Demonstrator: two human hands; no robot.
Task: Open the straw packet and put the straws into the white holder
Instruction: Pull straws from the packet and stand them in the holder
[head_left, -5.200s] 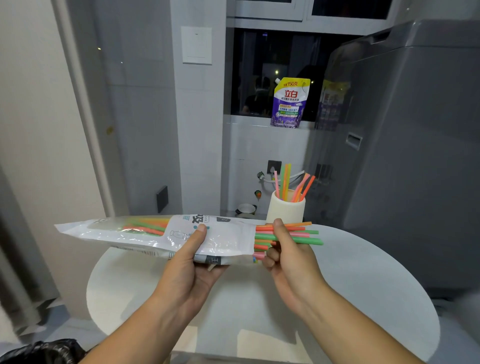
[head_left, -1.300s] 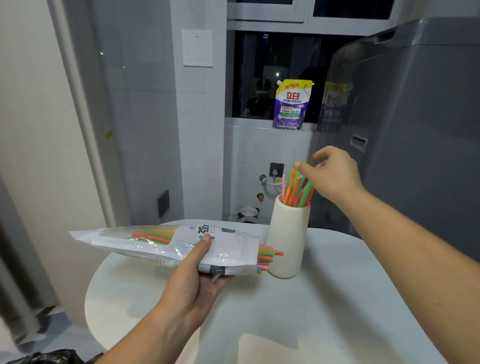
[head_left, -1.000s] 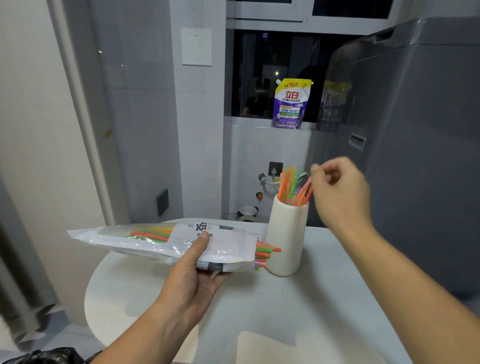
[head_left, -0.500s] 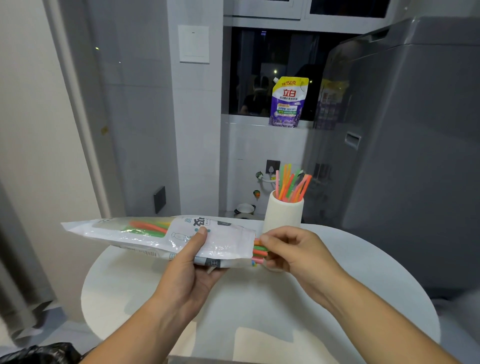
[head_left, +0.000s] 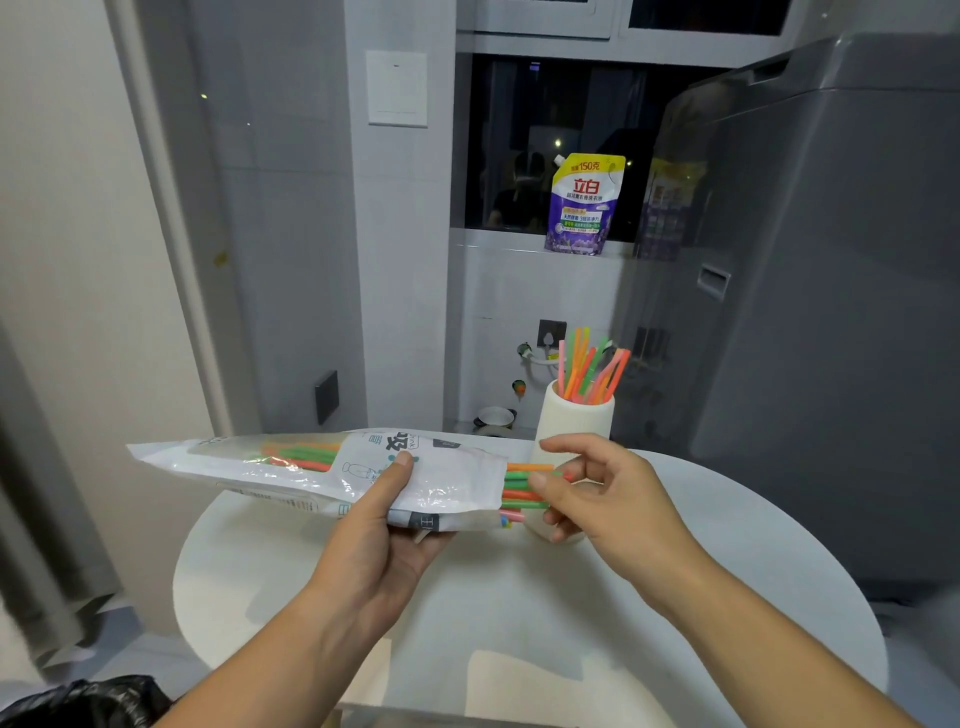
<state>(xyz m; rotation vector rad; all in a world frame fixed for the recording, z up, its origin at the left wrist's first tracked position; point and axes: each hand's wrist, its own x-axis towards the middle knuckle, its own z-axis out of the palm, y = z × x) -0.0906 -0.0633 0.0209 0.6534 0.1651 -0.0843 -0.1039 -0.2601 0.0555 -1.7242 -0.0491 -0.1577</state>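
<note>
The packet (head_left: 322, 467) lies level above the bench (head_left: 519, 613), its open end to the right. The left hand (head_left: 384, 530) grips it from below, thumb on top. The straws (head_left: 522, 491) stick out of that end, and the right hand (head_left: 608, 499) pinches their tips. Just behind stands the holder (head_left: 571, 421) on the bench, more of them upright inside. A pouch (head_left: 584, 205) stands on the sill.
</note>
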